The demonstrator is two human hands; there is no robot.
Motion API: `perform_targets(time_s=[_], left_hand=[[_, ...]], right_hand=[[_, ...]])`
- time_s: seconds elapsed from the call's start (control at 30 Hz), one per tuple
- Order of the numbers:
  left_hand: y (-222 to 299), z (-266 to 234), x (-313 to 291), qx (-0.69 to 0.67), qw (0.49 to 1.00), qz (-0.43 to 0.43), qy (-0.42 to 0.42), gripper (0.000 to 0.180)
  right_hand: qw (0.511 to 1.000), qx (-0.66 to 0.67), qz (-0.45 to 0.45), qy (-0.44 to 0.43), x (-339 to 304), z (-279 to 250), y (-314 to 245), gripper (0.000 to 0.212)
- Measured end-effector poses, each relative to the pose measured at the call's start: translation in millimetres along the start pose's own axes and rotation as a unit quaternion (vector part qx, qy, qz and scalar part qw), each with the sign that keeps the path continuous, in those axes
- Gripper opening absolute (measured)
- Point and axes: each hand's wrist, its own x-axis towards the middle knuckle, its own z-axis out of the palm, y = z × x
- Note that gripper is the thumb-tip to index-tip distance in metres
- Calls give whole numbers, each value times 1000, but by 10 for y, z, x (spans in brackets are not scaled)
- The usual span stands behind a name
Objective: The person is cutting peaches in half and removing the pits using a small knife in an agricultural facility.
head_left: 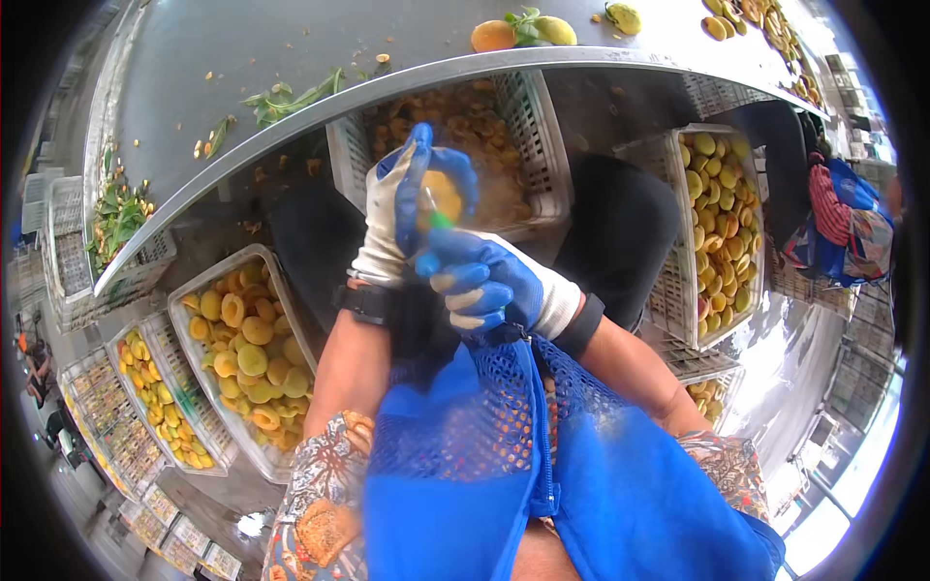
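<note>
Crates of halved fruit point(247, 353) flank both sides; left hand point(402, 208) cups a yellow fruit point(444, 194), right hand point(484, 281) grips a green-handled tool point(438, 218), which could slip into the glove.

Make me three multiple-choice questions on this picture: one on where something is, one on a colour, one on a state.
1. Where is the crate of fruit halves?
A. On the table
B. Below the table, on the person's left
C. On the lap

2. What colour are the glove palms?
A. Blue
B. Red
C. Black

3. What is the left hand doing?
A. Hanging open
B. Resting on the table
C. Gripping a yellow fruit

Answers: 1 B, the crate sits under the table edge; 2 A, both hands show blue; 3 C, its fingers wrap the fruit while the right hand holds a small tool to it.
</note>
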Motion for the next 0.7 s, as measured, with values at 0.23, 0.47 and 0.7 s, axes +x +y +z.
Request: perform_targets(time_s=[0.23,0.47,0.7], left_hand=[[-70,22,66,-42,995,70,54,49],[-50,-70,94,127,991,-21,-41,42],[174,18,166,221,965,-116,-85,43]], right_hand=[[994,-67,-11,85,-88,43,-66,29],[998,-14,5,59,-154,-114,-37,33],[990,-128,-23,63,-273,-152,-115,36]])
